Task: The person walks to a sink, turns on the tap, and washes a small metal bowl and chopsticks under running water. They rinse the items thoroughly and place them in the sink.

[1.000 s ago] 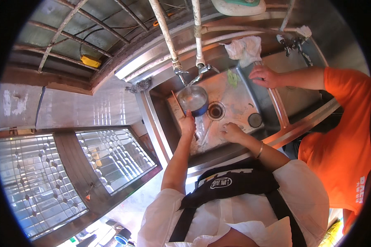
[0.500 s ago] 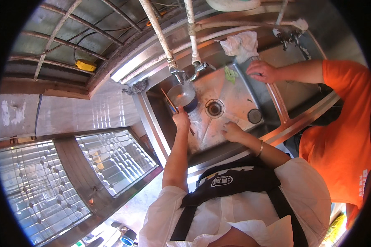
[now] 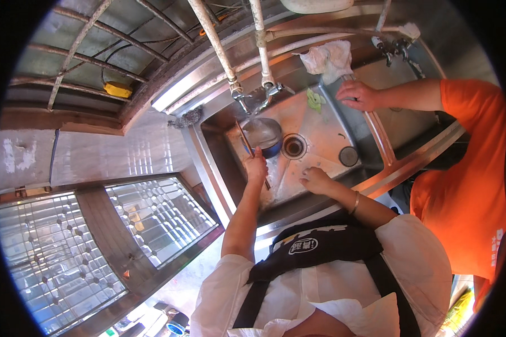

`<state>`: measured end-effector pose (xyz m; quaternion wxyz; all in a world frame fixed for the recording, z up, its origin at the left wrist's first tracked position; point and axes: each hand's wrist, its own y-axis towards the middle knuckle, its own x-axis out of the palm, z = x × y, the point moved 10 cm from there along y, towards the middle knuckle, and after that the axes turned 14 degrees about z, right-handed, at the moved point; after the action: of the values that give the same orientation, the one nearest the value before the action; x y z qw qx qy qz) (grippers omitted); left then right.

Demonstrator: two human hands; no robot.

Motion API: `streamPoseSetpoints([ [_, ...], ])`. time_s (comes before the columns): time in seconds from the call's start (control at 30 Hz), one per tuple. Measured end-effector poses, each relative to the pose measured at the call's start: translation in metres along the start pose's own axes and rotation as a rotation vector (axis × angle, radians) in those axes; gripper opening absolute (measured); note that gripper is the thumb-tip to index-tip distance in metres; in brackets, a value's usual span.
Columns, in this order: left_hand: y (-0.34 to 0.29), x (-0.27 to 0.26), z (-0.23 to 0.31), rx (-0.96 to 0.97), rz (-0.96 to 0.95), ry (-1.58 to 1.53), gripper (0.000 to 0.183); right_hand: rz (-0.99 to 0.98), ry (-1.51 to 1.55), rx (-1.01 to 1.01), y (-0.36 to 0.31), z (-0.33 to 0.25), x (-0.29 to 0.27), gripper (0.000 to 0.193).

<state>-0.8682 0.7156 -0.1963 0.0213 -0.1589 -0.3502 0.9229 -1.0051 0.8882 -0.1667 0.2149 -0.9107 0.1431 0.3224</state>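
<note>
My left hand (image 3: 256,168) is closed at the near edge of a bowl (image 3: 271,150) with a blue outside, low in the steel sink (image 3: 315,132). In the same grip is a long thin brown stick (image 3: 245,136), slanting past the bowl's left side and sticking out below my fist. The bowl looks tilted, and its contents are hard to make out. Near the sink's front edge my right hand (image 3: 316,181) hangs with loosely bent fingers apart and nothing visible in them. The drain (image 3: 294,146) lies between the bowl and my right hand.
Two taps (image 3: 271,92) reach over the back of the sink. A green leaf (image 3: 315,101) and a round dark stopper (image 3: 347,156) lie in the basin. At right, a co-worker's hand (image 3: 357,95) rests on the divider near a white cloth (image 3: 329,60). A scouring pad (image 3: 186,118) sits on the left rim.
My left hand has moved the bowl and stick a little right and nearer, away from beneath the tap. The bowl now looks more tilted. My right hand has hardly moved.
</note>
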Motion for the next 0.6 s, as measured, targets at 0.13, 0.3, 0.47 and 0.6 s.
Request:
streamPoseSetpoints([
  [0.13, 0.002, -0.001, 0.016, 0.082, 0.048, -0.13, 0.051, 0.001, -0.023, 0.032, -0.001, 0.006, 0.001, 0.041],
  [0.3, 0.009, 0.007, 0.007, -0.032, -0.021, -0.03, 0.051, 0.001, 0.007, 0.034, -0.001, 0.009, 0.002, 0.04],
  [0.47, 0.009, 0.006, 0.012, -0.016, -0.007, -0.145, 0.05, 0.101, 0.007, 0.024, -0.001, 0.016, -0.006, 0.035],
  [0.6, 0.003, 0.002, 0.004, -0.059, 0.005, -0.194, 0.05, 0.261, 0.076, -0.022, 0.005, 0.024, -0.01, 0.025],
])
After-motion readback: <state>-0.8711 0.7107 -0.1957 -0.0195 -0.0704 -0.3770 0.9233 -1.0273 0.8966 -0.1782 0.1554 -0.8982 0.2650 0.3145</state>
